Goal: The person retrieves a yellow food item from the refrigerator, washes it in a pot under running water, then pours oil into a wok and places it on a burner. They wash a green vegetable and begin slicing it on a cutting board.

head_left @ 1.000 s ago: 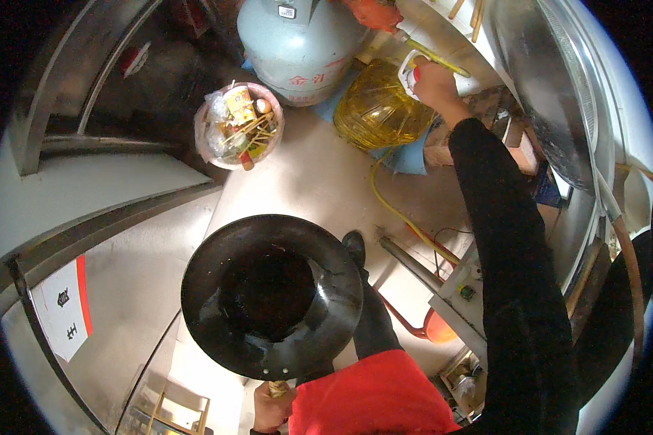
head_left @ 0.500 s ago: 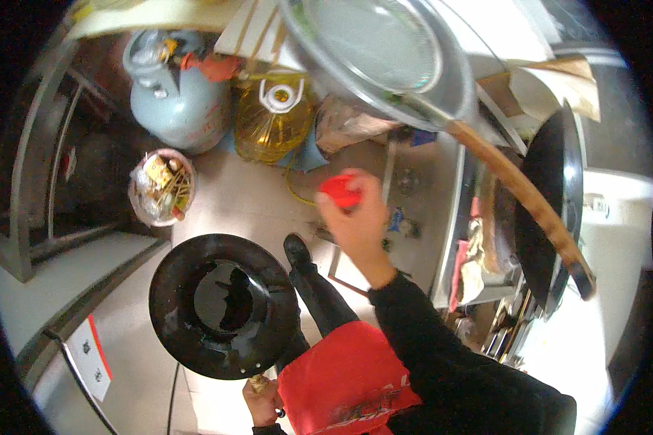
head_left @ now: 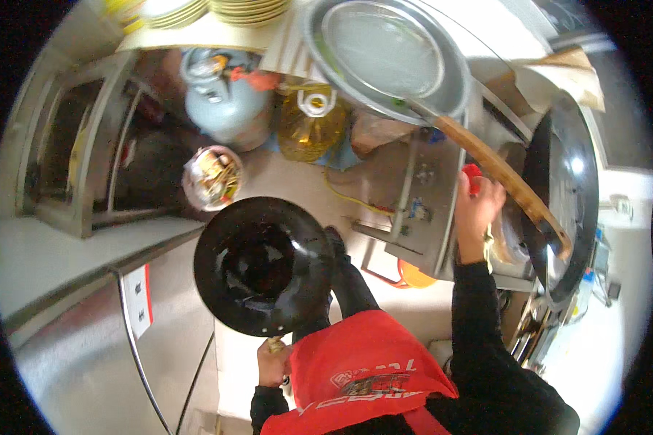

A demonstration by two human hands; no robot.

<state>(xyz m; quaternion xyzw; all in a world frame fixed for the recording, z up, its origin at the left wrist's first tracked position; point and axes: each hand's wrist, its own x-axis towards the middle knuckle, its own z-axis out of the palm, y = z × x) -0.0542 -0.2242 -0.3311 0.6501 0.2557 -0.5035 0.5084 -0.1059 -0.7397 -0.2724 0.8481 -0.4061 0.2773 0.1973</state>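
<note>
A black wok (head_left: 257, 264), its inside wet and shiny, is held out over the floor. My left hand (head_left: 272, 364) is closed around its short handle at the near rim. On the right, beside the stove's metal side, my right hand (head_left: 477, 217) has its fingers around a small bright red thing (head_left: 472, 174), mostly covered, so its kind does not show. Just right of that hand passes the long wooden handle (head_left: 511, 177) of a strainer (head_left: 384, 51), which rests on a large metal basin (head_left: 457, 80).
A second wok (head_left: 588, 181) stands at the right. Toward the back are a grey gas cylinder (head_left: 228, 109), a jug of yellow oil (head_left: 308, 134) and a waste bin (head_left: 194, 185) with rubbish. A metal counter edge (head_left: 109, 250) runs along the left. Stacked plates (head_left: 250, 13) sit on top.
My right hand has swung from above the floor to the stove side at the right, carrying the red thing. The view has shifted, and the wok stays in my left hand.
</note>
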